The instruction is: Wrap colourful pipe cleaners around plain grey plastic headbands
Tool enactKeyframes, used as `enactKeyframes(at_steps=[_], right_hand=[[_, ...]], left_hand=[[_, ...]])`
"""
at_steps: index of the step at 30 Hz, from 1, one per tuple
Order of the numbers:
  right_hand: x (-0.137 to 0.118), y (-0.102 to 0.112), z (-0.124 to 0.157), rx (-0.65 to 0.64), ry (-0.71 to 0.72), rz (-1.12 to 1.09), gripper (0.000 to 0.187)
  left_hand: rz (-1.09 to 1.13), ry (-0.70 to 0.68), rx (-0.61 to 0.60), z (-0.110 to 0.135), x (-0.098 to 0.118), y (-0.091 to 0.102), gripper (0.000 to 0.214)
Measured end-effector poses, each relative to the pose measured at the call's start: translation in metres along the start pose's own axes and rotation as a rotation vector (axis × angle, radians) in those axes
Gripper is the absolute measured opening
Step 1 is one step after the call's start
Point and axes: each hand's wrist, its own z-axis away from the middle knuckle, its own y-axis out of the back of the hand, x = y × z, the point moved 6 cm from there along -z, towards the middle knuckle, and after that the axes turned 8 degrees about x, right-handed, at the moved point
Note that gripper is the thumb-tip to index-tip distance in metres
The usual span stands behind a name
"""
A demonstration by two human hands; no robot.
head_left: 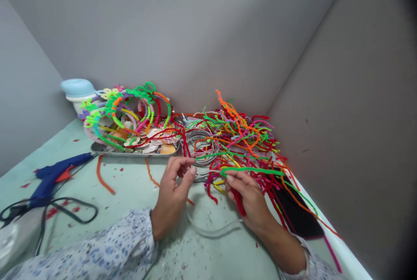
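My left hand (pixel 172 191) is pinched, thumb against fingertips, on the end of a thin wire or pipe cleaner I cannot name, near a coil of silver wire rings (pixel 202 143). My right hand (pixel 249 199) is closed around a red pipe cleaner (pixel 239 204), with a bright green pipe cleaner (pixel 250 170) running across the top of its fingers. Both hands work at the near edge of a tangled heap of pipe cleaners (pixel 243 136) in red, orange, green and pink. A clear plastic headband (pixel 213 231) lies on the table between my wrists.
A metal tray (pixel 130 151) at the back left holds decorated headbands (pixel 127 106) and round paper pieces. A blue glue gun (pixel 54 175) with a black cord lies left. A pale blue and white pot (pixel 77 91) stands behind. Grey walls enclose the corner; a black cloth (pixel 295 210) lies right.
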Motion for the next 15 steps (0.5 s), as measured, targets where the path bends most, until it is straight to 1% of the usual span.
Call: enactKeyframes(at_steps=[2,3,4,6,8,10,11,13,15], right_hand=[[-0.01,0.007,0.001,0.101,0.083,-0.101,0.018],[-0.016,0.009,0.003,0.133,0.147,-0.12,0.017],[-0.023,0.01,0.006,0.148,0.224,-0.107,0.016],[-0.036,0.009,0.015,0.148,0.409,0.02,0.01],[-0.048,0.004,0.027,0.122,0.648,0.221,0.008],[-0.054,-0.004,0.04,0.062,0.89,0.413,0.015],[-0.054,-0.008,0.045,0.027,0.985,0.489,0.02],[-0.05,-0.014,0.051,-0.04,1.112,0.605,0.026],[-0.045,-0.018,0.051,-0.075,1.172,0.681,0.028]], left_hand=[[-0.017,-0.069,0.041,0.003,0.008,0.005,0.015],[-0.015,-0.093,0.033,0.006,0.012,0.006,0.014],[0.001,-0.106,0.005,0.009,0.015,0.005,0.014],[0.045,-0.081,-0.101,0.015,0.018,0.0,0.012],[0.098,-0.008,-0.213,0.019,0.018,-0.007,0.018],[0.165,0.091,-0.299,0.022,0.016,-0.013,0.023],[0.208,0.145,-0.333,0.022,0.014,-0.016,0.023],[0.299,0.246,-0.387,0.023,0.009,-0.023,0.021],[0.369,0.327,-0.41,0.024,0.002,-0.027,0.018]])
